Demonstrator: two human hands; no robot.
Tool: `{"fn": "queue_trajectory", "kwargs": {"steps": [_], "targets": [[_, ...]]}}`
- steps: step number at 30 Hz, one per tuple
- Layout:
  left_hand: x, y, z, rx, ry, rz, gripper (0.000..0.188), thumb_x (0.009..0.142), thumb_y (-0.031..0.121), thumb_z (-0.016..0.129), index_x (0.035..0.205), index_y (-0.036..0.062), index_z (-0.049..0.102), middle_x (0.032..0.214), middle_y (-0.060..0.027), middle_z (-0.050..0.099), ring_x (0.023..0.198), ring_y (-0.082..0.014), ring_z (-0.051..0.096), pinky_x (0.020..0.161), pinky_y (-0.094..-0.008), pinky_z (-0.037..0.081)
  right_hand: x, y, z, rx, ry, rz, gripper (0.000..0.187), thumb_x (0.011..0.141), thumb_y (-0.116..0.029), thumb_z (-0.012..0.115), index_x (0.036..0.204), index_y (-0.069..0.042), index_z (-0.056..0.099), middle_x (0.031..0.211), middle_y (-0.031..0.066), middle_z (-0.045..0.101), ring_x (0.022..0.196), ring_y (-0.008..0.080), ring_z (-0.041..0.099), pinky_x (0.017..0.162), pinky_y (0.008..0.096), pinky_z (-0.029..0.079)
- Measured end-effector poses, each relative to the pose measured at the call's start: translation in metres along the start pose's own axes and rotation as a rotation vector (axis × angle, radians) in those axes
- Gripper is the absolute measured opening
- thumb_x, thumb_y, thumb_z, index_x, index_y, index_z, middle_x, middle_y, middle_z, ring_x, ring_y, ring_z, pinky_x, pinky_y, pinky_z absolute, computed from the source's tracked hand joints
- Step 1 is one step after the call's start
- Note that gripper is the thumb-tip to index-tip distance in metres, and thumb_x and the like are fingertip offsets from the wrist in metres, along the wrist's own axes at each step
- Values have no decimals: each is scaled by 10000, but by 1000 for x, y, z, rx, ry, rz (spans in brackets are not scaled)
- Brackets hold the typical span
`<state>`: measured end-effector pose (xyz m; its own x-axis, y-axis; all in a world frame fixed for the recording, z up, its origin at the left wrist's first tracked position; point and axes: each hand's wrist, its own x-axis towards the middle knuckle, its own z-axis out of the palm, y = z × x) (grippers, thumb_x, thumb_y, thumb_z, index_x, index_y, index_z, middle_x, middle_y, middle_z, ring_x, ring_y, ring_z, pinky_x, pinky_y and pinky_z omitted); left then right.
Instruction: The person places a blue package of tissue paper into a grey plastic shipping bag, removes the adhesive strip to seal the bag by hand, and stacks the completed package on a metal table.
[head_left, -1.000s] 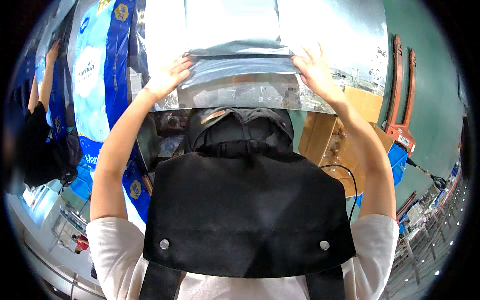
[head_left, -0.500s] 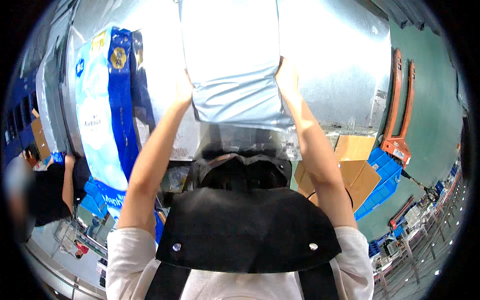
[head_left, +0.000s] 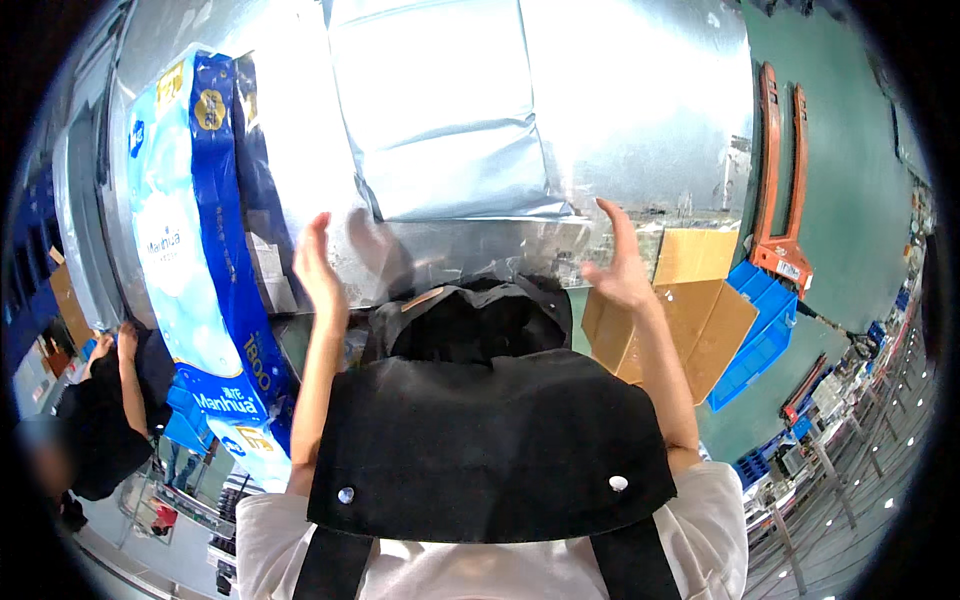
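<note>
A pale silver-grey plastic mailer bag (head_left: 440, 120), wrinkled along its near end, lies flat on the metal table (head_left: 640, 110). My left hand (head_left: 321, 268) hovers off the bag's near left corner, its fingers extended and holding nothing. Beyond the near right corner is my right hand (head_left: 622, 268), thumb and fingers spread and nothing in it. Neither hand touches the bag. To the left of my left hand stands a long blue-and-white plastic-wrapped pack (head_left: 180, 240), with a dark plastic-covered strip (head_left: 258, 150) along its right side.
An open cardboard box (head_left: 690, 320) and a blue crate (head_left: 765, 335) sit right of the table. An orange pallet jack (head_left: 780, 200) stands on the green floor. At far left a person in black (head_left: 105, 430) handles a grey bag (head_left: 90, 230). My black apron (head_left: 490, 440) fills the near middle.
Both hands have let go of the silver-grey bag and drawn back toward me, spreading apart. The bag stays on the table; the whole view has shifted slightly.
</note>
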<state>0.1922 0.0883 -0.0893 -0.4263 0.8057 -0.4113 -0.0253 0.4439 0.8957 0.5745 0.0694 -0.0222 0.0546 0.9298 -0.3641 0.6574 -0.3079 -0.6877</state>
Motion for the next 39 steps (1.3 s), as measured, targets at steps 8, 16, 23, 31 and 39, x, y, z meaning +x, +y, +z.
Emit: {"fn": "queue_trajectory", "kwargs": {"steps": [8,16,23,31,39], "targets": [[17,45,86,67,-246,-118,629,906,432,320,1320,-35,239,1368,-178,257,1249,-244,278,1036,-332,185,101,-28,13,-383,-30,-44,132,676,-114,580,746,-29,653,805,134,641,847,250,596,776,324,448],[83,70,133,-337,-277,-375,620,907,472,243,1292,-11,300,1327,-163,320,1183,-250,358,984,-346,291,197,-24,74,-159,203,49,274,831,-130,355,940,-11,576,861,196,608,827,345,578,749,406,447],[-88,109,253,-372,-271,-717,847,785,702,244,1378,119,85,1389,-111,212,1242,-283,265,1015,-417,231,199,54,-120,-103,107,-262,351,886,-264,358,1079,-23,526,951,147,609,923,295,556,819,361,419],[-50,144,320,355,-169,614,392,783,103,570,1139,-11,451,1154,-165,462,1016,-252,477,886,-341,373,133,267,-375,-43,471,334,649,830,-429,466,1243,60,360,1195,230,464,1129,305,435,951,350,319],[-2,87,330,-65,-360,-415,467,891,386,357,1180,31,447,1113,-122,510,957,-195,539,734,-309,483,119,336,-372,1280,439,133,546,894,-426,337,1159,28,483,1161,107,515,1040,215,500,895,311,387]]}}
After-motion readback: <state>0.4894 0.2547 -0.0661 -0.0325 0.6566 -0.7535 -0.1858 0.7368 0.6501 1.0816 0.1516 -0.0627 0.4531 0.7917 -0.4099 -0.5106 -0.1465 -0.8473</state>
